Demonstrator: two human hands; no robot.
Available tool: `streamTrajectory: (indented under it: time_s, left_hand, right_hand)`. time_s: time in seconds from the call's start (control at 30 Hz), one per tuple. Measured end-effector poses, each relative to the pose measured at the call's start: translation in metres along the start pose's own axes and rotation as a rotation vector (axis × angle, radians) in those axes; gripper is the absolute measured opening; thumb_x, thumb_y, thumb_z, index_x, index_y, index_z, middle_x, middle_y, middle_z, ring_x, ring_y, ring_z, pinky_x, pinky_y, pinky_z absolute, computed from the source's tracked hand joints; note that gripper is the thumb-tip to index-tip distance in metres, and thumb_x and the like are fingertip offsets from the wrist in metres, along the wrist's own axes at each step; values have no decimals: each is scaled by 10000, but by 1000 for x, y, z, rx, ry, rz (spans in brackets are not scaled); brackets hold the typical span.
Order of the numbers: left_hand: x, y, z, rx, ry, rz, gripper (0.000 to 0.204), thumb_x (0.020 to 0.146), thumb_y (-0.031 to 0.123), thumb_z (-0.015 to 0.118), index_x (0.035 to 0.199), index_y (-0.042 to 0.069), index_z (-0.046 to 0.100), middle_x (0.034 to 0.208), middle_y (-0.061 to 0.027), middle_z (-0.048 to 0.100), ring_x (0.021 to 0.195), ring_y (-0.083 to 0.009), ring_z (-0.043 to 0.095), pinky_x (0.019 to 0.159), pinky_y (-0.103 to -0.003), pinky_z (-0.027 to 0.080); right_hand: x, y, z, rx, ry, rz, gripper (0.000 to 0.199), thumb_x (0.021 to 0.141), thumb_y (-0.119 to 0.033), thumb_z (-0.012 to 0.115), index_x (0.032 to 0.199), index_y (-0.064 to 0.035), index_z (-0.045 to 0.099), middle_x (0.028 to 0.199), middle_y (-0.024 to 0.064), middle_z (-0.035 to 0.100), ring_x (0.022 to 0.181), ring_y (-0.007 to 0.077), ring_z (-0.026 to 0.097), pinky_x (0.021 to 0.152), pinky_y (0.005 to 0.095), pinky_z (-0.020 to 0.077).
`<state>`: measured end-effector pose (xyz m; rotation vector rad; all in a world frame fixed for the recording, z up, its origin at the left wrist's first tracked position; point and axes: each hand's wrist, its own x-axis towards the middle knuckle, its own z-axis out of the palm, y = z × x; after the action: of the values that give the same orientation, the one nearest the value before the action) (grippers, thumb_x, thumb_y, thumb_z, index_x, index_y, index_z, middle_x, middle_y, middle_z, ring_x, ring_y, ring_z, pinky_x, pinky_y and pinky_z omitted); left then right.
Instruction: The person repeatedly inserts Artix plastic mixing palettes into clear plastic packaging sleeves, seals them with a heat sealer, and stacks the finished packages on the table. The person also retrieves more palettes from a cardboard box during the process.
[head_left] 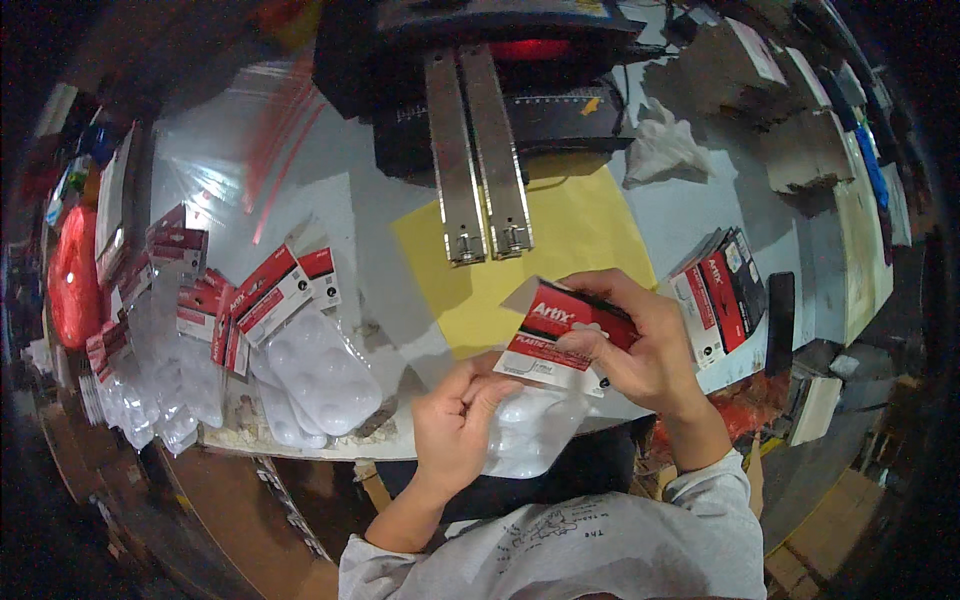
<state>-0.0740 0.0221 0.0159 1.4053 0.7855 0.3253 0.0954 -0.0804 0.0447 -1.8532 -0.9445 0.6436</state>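
Note:
My right hand (645,345) grips a folded red, black and white header card (535,350), thumb on its printed front and fingers behind it. Just below the card hangs a white moulded plastic palette (530,440) in a clear bag. At the card's lower left, my left hand (455,420) is closed in a pinch on the bag's top edge; part of that grip is hidden. To the right lies a stack of similar header cards (715,295). On the left are several bagged palettes (325,375) with header cards attached.
A dark machine (500,110) stands at the back, with two metal bars (455,160) reaching toward me over a yellow sheet (430,260). Stacked brown cards (810,150) and a crumpled clear bag (668,148) sit at the far right. A dark phone-like slab (779,320) is beside the header cards.

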Motion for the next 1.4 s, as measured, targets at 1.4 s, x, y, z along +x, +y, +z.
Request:
streamTrajectory:
  time_s: [1.4]
  left_hand:
    - [7, -12, -6, 16, 474, 202, 183, 859, 115, 620, 787, -52, 644, 646, 3, 574, 578, -34, 432, 517, -185, 340]
  right_hand:
    - [-21, 12, 13, 534, -138, 423, 179, 832, -116, 625, 904, 46, 645, 703, 89, 638, 598, 123, 628, 443, 223, 460]
